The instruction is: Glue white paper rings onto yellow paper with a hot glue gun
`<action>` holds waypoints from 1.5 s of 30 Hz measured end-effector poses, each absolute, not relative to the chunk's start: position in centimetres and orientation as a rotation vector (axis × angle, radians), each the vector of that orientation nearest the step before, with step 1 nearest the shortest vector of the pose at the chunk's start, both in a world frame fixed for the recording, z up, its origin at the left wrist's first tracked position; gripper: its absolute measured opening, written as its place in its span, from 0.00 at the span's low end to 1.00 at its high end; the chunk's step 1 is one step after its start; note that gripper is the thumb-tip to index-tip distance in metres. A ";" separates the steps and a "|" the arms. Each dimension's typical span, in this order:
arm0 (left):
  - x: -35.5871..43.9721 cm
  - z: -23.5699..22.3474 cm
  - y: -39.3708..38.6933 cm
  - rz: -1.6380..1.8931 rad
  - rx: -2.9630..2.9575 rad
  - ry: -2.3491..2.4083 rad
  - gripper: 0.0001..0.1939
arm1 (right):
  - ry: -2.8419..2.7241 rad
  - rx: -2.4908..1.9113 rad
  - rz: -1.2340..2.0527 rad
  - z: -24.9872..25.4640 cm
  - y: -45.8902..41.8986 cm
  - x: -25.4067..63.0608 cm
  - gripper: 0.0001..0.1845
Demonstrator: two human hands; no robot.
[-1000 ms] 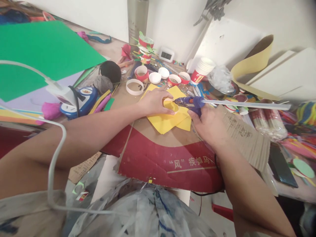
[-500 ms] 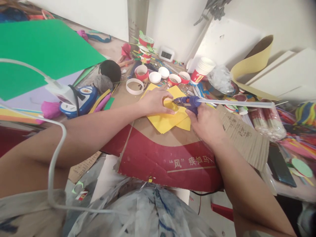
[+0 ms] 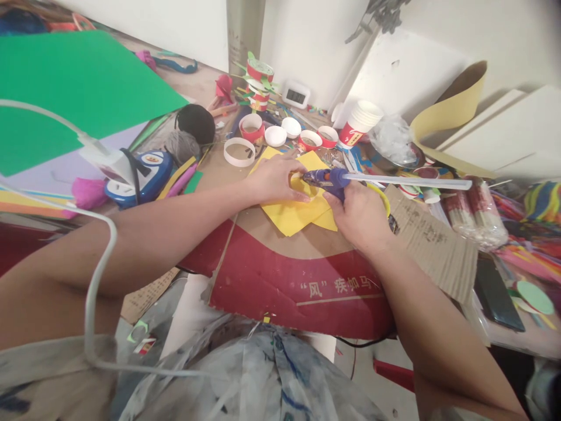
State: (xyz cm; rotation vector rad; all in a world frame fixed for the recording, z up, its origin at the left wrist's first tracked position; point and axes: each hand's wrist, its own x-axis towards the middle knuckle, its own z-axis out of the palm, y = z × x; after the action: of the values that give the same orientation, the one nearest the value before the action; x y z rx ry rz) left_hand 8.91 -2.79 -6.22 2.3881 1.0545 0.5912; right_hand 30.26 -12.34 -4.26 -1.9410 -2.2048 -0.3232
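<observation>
My right hand [image 3: 357,216] is closed round the handle of a blue glue gun [image 3: 326,178], and a long clear glue stick [image 3: 407,182] pokes out of the gun's back to the right. The gun's nozzle points left at a small yellow paper ring [image 3: 302,182]. My left hand [image 3: 275,178] pinches that ring, fingers curled on it, over yellow paper sheets [image 3: 291,215]. The sheets lie on a red and brown cardboard sheet [image 3: 302,275] with white lettering.
Behind the hands lie cut paper-cup rings [image 3: 239,152], a stack of paper cups [image 3: 359,124], dark and grey yarn balls [image 3: 195,124] and a small clock [image 3: 295,95]. Green card [image 3: 65,88] fills the left. A white cable [image 3: 94,280] crosses my left arm. Bagged sticks [image 3: 475,219] lie right.
My right hand has slid the glue gun leftward, bringing the nozzle up to the yellow ring. My left hand has stayed on the ring.
</observation>
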 end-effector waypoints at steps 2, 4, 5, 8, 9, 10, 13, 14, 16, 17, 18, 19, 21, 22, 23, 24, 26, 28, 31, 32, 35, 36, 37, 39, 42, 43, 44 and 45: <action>8.9 -6.2 -2.8 0.591 2.386 1.050 0.31 | -2.208 -1.938 -0.333 -4.3 -12.4 30.4 0.22; 8.9 -6.3 -2.7 0.599 2.382 1.038 0.30 | -2.199 -1.940 -0.337 -4.2 -12.7 30.6 0.23; 8.9 -6.3 -2.7 0.601 2.380 1.034 0.30 | -2.193 -1.937 -0.335 -4.2 -12.8 30.7 0.23; 8.8 -6.4 -2.7 0.605 2.378 1.042 0.30 | -2.177 -1.921 -0.303 -4.2 -13.0 31.1 0.24; 8.8 -6.4 -2.7 0.605 2.380 1.044 0.30 | -2.176 -1.915 -0.296 -4.2 -13.1 31.1 0.24; 8.8 -6.4 -2.7 0.606 2.383 1.045 0.30 | -2.178 -1.911 -0.296 -4.2 -13.0 31.1 0.24; 8.9 -6.3 -2.8 0.603 2.394 1.043 0.30 | -2.185 -1.928 -0.320 -4.2 -12.8 30.8 0.23; 8.9 -6.2 -2.8 0.599 2.397 1.043 0.30 | -2.188 -1.940 -0.322 -4.2 -12.7 30.6 0.23; 8.9 -6.1 -2.9 0.591 2.398 1.044 0.30 | -2.193 -1.962 -0.314 -4.1 -12.5 30.4 0.21; 8.9 -6.1 -2.9 0.589 2.396 1.044 0.30 | -2.195 -1.968 -0.311 -4.1 -12.5 30.3 0.21; 8.9 -6.1 -2.9 0.589 2.391 1.046 0.30 | -2.197 -1.969 -0.312 -4.1 -12.5 30.3 0.21; 8.9 -6.1 -2.9 0.589 2.385 1.049 0.30 | -2.197 -1.966 -0.318 -4.0 -12.5 30.3 0.21; 8.9 -6.2 -2.9 0.588 2.374 1.057 0.31 | -2.198 -1.966 -0.340 -3.8 -12.8 30.4 0.21; 8.9 -6.2 -2.8 0.585 2.371 1.060 0.32 | -2.198 -1.973 -0.353 -3.6 -13.0 30.4 0.21; 8.9 -6.2 -2.8 0.583 2.369 1.061 0.32 | -2.201 -1.985 -0.369 -3.4 -13.2 30.4 0.21; 8.9 -6.2 -2.8 0.583 2.369 1.062 0.32 | -2.207 -1.998 -0.386 -3.1 -13.4 30.5 0.21; 8.9 -6.2 -2.8 0.582 2.374 1.058 0.33 | -2.225 -2.016 -0.426 -2.6 -13.8 30.4 0.21; 8.9 -6.1 -2.8 0.578 2.380 1.055 0.33 | -2.240 -2.020 -0.471 -2.2 -14.2 30.3 0.22; 8.9 -6.1 -2.8 0.562 2.390 1.060 0.35 | -2.250 -2.028 -0.519 -1.6 -14.7 30.0 0.22; 8.9 -6.1 -2.8 0.558 2.395 1.062 0.35 | -2.256 -2.036 -0.525 -1.5 -14.9 29.9 0.22; 8.9 -6.0 -2.9 0.551 2.413 1.055 0.35 | -2.253 -2.071 -0.529 -1.1 -15.3 29.6 0.20; 8.9 -6.0 -2.9 0.551 2.414 1.054 0.35 | -2.246 -2.079 -0.525 -1.0 -15.4 29.5 0.20; 8.9 -6.0 -2.9 0.551 2.412 1.054 0.35 | -2.238 -2.084 -0.516 -0.9 -15.4 29.4 0.19; 8.9 -6.0 -2.9 0.553 2.402 1.055 0.35 | -2.218 -2.090 -0.487 -1.0 -15.4 29.2 0.18; 8.9 -6.0 -3.0 0.562 2.387 1.048 0.34 | -2.208 -2.077 -0.446 -1.6 -15.0 29.3 0.19; 8.9 -6.0 -2.9 0.564 2.385 1.045 0.33 | -2.205 -2.059 -0.441 -1.9 -14.8 29.4 0.20; 8.9 -6.0 -2.9 0.565 2.383 1.043 0.33 | -2.203 -2.032 -0.435 -2.2 -14.5 29.6 0.21; 8.8 -6.0 -2.9 0.568 2.383 1.042 0.33 | -2.201 -2.002 -0.427 -2.6 -14.3 29.7 0.22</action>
State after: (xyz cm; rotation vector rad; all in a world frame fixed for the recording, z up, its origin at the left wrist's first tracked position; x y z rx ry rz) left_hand 8.85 -2.92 -6.04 2.3831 1.0420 0.5679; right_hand 29.69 -14.26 -2.61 -2.0016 -2.2007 -0.4270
